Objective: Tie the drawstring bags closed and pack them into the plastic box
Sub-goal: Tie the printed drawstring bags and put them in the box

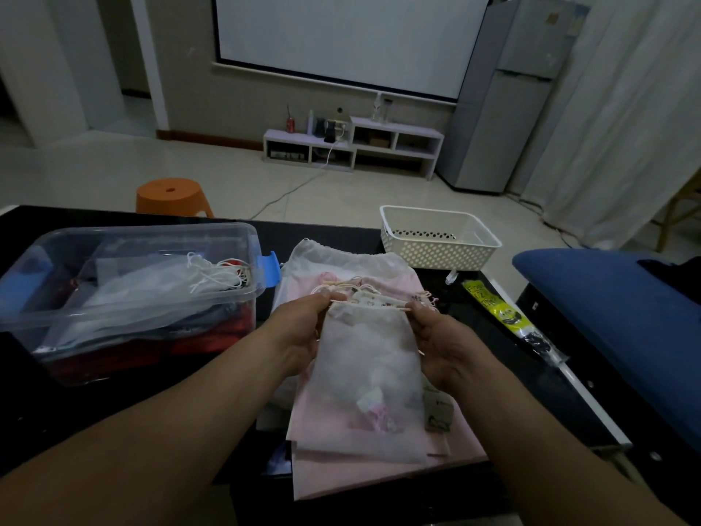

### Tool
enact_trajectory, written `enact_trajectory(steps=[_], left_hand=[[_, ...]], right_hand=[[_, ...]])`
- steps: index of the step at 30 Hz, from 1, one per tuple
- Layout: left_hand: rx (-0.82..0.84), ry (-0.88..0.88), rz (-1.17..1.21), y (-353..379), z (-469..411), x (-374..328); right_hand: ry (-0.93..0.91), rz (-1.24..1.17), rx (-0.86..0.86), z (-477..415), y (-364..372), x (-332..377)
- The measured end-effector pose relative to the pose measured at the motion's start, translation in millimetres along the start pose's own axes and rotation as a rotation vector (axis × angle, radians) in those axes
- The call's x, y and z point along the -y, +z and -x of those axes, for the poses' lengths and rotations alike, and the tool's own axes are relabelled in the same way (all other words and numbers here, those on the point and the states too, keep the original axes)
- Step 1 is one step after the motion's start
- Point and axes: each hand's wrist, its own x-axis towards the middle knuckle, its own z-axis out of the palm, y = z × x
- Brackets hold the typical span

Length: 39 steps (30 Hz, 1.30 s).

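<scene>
Both hands, left hand (303,324) and right hand (436,336), pinch white bag's (370,370) drawstring (370,302) at top corners, over pink bags (379,468); box (125,294) left, holding tied bags.

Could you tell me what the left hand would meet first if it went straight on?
Probably the pink bag just beyond the white bag the left hand grips; depth is unclear.

Home living room (projector screen (341,36), fridge (508,96), stool (170,197)).

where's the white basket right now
In the head view, the white basket sits far right on the black table, just beyond the bag pile.
</scene>
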Motion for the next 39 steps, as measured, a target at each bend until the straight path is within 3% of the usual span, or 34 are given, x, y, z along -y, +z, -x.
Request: enact_trajectory(steps=[10,15,18,24,28,32,35,39], left_hand=[[0.053,-0.002,0.345,4.1,1.8,-1.1],[0.048,0.018,0.392,5.7,-6.4,3.1],[0.058,0.122,0.096,0.5,-11.0,9.0],[0.167,0.413,-0.533,13.0,-1.1,-1.5],[0.217,0.611,-0.880,19.7,0.5,-4.7],[0.297,0.625,-0.934,25.2,0.9,-2.8],[0.322,0.567,-0.819,26.8,-2.0,-0.6],[0.305,0.526,-0.702,28.4,-3.6,1.7]], right_hand=[[-0.016,-0.338,-0.012,-6.2,-2.3,3.0],[-0.046,-0.361,0.012,-7.4,-2.0,3.7],[-0.077,-0.182,-0.020,-6.8,-5.0,-0.7],[-0.400,0.331,-0.006,6.3,-3.6,14.7],[-0.553,0.490,0.046,10.4,9.3,23.6],[-0.624,0.562,0.135,7.2,19.9,24.8],[-0.622,0.578,0.184,2.7,23.9,20.3],[-0.544,0.578,0.043,2.3,22.1,20.1]])
